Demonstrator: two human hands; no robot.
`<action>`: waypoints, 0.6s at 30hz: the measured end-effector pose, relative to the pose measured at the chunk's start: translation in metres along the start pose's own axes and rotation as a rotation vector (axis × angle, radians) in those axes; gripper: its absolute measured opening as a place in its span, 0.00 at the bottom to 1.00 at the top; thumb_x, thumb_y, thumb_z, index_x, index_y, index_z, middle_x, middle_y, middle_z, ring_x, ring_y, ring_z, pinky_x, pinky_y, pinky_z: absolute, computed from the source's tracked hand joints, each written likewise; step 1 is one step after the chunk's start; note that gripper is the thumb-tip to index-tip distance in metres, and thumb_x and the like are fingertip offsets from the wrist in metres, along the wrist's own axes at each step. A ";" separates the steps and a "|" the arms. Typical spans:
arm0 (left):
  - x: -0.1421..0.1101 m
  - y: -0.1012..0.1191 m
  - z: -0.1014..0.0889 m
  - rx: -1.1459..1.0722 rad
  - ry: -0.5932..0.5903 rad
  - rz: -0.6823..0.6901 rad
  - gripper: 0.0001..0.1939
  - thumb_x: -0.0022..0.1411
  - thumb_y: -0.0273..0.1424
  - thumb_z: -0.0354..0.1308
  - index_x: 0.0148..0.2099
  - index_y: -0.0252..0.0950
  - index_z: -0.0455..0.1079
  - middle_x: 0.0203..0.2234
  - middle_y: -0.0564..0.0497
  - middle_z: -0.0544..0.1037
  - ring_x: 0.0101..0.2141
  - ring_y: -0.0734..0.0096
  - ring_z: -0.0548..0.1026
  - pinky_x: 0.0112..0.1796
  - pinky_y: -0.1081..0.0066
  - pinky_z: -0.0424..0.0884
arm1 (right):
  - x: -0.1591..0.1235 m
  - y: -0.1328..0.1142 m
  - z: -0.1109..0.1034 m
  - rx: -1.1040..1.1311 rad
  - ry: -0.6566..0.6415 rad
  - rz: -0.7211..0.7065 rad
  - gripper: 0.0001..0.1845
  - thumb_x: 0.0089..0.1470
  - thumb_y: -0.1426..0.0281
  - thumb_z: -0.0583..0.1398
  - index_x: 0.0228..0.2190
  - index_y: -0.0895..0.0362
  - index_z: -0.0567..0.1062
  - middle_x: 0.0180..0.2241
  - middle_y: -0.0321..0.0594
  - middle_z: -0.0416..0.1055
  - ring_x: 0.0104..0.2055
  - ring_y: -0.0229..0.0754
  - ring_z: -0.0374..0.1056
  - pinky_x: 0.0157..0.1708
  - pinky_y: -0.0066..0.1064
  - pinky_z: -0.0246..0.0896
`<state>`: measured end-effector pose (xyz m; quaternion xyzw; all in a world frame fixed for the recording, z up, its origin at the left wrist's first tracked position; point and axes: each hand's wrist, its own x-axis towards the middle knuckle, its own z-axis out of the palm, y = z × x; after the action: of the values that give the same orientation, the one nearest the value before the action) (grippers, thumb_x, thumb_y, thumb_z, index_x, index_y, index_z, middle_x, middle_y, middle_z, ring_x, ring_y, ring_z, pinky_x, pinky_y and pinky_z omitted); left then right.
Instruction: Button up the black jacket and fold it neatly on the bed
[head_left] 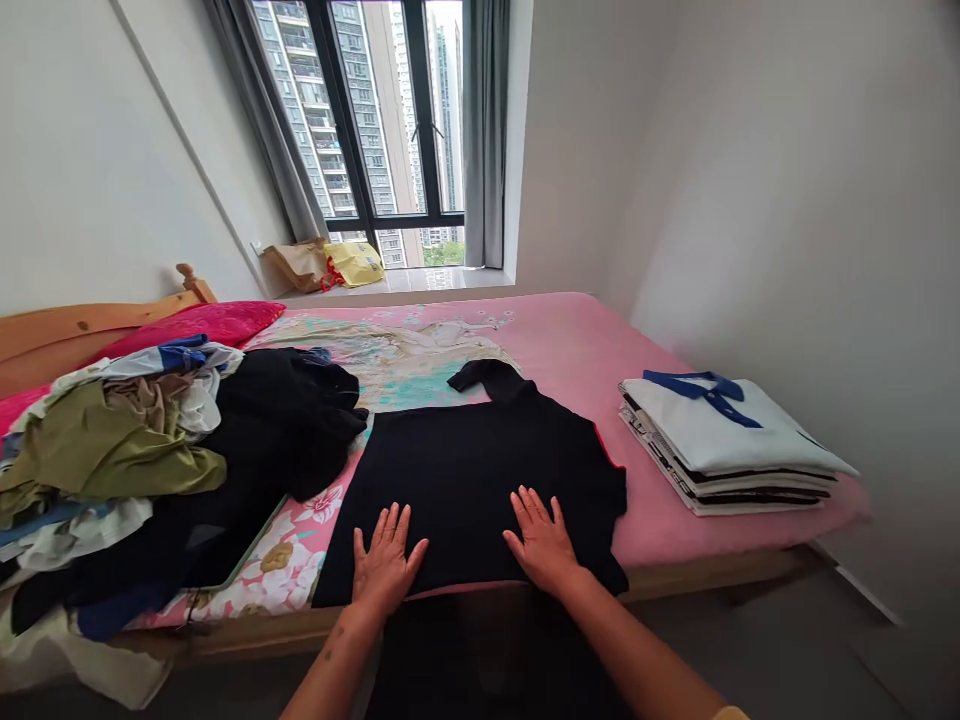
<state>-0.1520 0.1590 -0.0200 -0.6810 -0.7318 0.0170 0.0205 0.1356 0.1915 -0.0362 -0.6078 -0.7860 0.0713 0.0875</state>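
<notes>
A black garment (480, 470) lies spread flat on the pink bed (585, 340), with one sleeve reaching away at the top. My left hand (384, 562) rests flat on its lower left part, fingers spread and open. My right hand (541, 542) lies flat on the lower right part, fingers also spread. Both palms press on the cloth near the bed's front edge. Neither hand holds anything.
A heap of unfolded clothes (127, 450) covers the bed's left side, with a black piece (292, 420) beside the garment. A stack of folded shirts (720, 440) sits at the right edge. Bags (330, 265) stand on the window sill. A wall is close on the right.
</notes>
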 end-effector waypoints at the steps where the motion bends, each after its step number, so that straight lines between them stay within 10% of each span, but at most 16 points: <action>1: -0.007 -0.001 0.004 0.002 0.012 -0.006 0.34 0.62 0.48 0.38 0.66 0.40 0.44 0.65 0.51 0.46 0.64 0.62 0.43 0.59 0.48 0.33 | -0.010 0.004 0.002 -0.004 0.028 0.005 0.34 0.59 0.53 0.40 0.62 0.55 0.50 0.65 0.40 0.40 0.66 0.44 0.33 0.62 0.47 0.21; 9: -0.049 -0.026 0.019 0.079 0.106 -0.142 0.32 0.63 0.43 0.38 0.65 0.35 0.47 0.65 0.51 0.45 0.64 0.64 0.41 0.60 0.51 0.35 | -0.089 0.109 0.014 0.039 0.367 0.325 0.30 0.60 0.58 0.42 0.59 0.59 0.55 0.62 0.47 0.51 0.64 0.48 0.43 0.61 0.49 0.34; 14: -0.074 -0.006 0.020 -0.026 0.162 -0.251 0.29 0.65 0.41 0.35 0.64 0.32 0.48 0.64 0.48 0.48 0.64 0.62 0.43 0.57 0.44 0.40 | -0.123 0.110 0.038 0.294 0.581 0.253 0.27 0.55 0.55 0.51 0.49 0.61 0.68 0.53 0.53 0.61 0.57 0.51 0.56 0.55 0.45 0.53; 18: -0.094 0.019 0.013 -0.161 0.157 -0.250 0.28 0.65 0.41 0.38 0.63 0.34 0.50 0.64 0.45 0.51 0.63 0.58 0.46 0.55 0.39 0.46 | -0.124 0.095 0.039 0.563 0.516 0.407 0.25 0.50 0.56 0.56 0.43 0.62 0.71 0.43 0.52 0.70 0.47 0.52 0.65 0.49 0.45 0.58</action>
<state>-0.1270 0.0667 -0.0344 -0.5832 -0.8060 -0.0978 0.0247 0.2467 0.0946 -0.1013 -0.7007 -0.5523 0.1445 0.4278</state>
